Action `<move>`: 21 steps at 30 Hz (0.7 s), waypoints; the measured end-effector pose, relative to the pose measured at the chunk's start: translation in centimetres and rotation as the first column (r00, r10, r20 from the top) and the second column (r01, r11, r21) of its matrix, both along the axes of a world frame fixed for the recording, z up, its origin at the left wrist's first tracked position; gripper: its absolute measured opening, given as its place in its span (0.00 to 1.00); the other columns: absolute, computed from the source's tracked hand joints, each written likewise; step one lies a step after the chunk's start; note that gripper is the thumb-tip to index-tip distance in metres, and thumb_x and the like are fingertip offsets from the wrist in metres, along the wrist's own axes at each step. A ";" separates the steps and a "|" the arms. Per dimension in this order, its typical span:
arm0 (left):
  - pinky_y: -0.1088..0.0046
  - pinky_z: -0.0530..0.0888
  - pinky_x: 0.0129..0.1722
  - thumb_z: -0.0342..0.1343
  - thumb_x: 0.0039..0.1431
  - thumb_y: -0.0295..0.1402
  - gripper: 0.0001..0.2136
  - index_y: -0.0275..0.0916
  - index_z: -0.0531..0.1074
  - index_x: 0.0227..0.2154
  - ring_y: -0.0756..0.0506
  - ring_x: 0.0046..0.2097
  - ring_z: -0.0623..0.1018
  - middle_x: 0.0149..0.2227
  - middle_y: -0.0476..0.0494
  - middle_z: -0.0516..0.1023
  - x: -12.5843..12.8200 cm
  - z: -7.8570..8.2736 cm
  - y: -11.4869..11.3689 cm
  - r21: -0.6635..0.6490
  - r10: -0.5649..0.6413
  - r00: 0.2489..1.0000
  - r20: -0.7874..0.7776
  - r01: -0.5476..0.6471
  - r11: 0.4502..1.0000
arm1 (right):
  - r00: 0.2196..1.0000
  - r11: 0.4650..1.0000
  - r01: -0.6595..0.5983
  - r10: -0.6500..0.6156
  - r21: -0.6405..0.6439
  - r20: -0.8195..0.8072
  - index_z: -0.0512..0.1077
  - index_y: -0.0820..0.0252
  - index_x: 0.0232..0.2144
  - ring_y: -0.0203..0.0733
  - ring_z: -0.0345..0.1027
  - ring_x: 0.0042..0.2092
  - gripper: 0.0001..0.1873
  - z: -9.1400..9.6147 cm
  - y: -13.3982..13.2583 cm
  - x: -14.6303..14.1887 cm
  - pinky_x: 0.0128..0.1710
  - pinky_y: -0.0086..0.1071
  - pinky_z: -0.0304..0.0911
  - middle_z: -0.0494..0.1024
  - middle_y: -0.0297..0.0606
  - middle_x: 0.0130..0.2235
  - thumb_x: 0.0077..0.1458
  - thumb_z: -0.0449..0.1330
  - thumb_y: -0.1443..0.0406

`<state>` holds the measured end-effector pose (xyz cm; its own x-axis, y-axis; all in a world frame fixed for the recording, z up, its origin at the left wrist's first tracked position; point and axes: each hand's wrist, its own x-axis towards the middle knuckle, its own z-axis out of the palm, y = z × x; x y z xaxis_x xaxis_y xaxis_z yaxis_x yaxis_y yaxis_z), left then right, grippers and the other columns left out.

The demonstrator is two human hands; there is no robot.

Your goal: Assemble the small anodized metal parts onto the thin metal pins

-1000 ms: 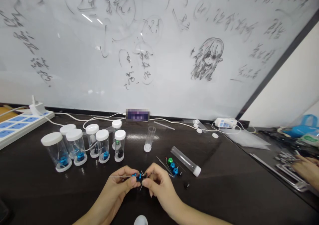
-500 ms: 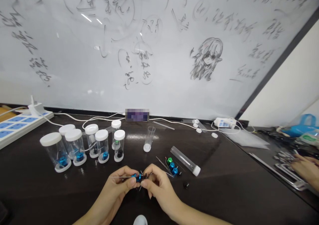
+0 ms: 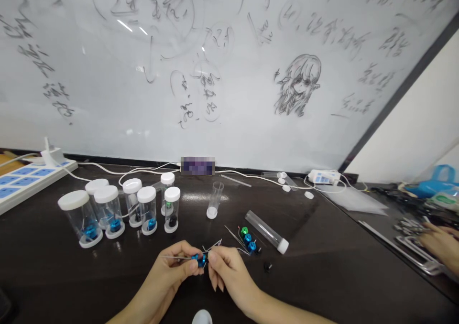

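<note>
Whiteboard (image 3: pixel 240 94) script illegible, left hand (image 3: pixel 174 269) pinching blue part (image 3: pixel 200 261); right hand (image 3: pixel 231 269) at its right end, grip unclear; more wire (image 3: pixel 215 244) now visible behind it

Premises consistent with an office or workshop room: a handwritten whiteboard (image 3: pixel 236 99) backs a dark bench (image 3: pixel 322 271) carrying a multi-socket power strip (image 3: pixel 30 177), trailing white cables (image 3: pixel 229 172), white-capped clear tubes (image 3: pixel 148 210) and small coloured parts (image 3: pixel 248 238); a co-worker's hand (image 3: pixel 440 243) is present at the right edge.
</note>
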<state>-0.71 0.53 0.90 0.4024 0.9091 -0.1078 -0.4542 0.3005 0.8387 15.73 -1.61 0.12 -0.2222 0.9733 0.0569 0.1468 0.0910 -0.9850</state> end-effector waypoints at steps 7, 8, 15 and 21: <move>0.76 0.69 0.34 0.68 0.40 0.30 0.07 0.37 0.77 0.23 0.50 0.30 0.74 0.26 0.48 0.77 -0.2 -0.2 0.3 -0.013 0.000 0.999 0.039 0.001 1.000 | 0.995 0.997 0.067 -0.065 0.030 -0.075 0.64 0.62 0.24 0.28 0.54 0.20 0.18 0.3 -0.1 -0.2 0.20 0.24 0.49 0.63 0.27 0.20 0.52 0.62 0.54; 0.76 0.69 0.34 0.68 0.41 0.30 0.06 0.37 0.77 0.24 0.50 0.30 0.74 0.26 0.48 0.78 -0.3 -0.3 0.4 -0.015 -0.001 0.999 0.042 0.002 1.000 | 0.993 0.996 0.080 -0.077 0.034 -0.086 0.65 0.61 0.25 0.28 0.54 0.20 0.17 0.3 -0.1 -0.2 0.21 0.24 0.49 0.63 0.26 0.20 0.51 0.63 0.55; 0.77 0.69 0.34 0.68 0.42 0.30 0.06 0.37 0.77 0.25 0.51 0.30 0.74 0.26 0.48 0.77 -0.3 -0.7 0.6 -0.020 0.001 1.000 0.024 -0.001 1.000 | 0.984 0.994 0.109 -0.105 0.024 -0.142 0.64 0.60 0.28 0.27 0.56 0.20 0.14 0.3 -0.1 -0.2 0.21 0.23 0.50 0.65 0.24 0.21 0.47 0.67 0.62; 0.77 0.70 0.36 0.67 0.42 0.31 0.06 0.37 0.78 0.26 0.50 0.31 0.74 0.29 0.48 0.77 -0.3 -0.9 0.6 -0.025 0.021 0.999 0.035 -0.020 0.999 | 0.981 0.992 0.123 -0.117 0.034 -0.152 0.67 0.61 0.30 0.27 0.56 0.21 0.16 0.2 0.1 -0.2 0.21 0.23 0.51 0.66 0.25 0.24 0.44 0.69 0.62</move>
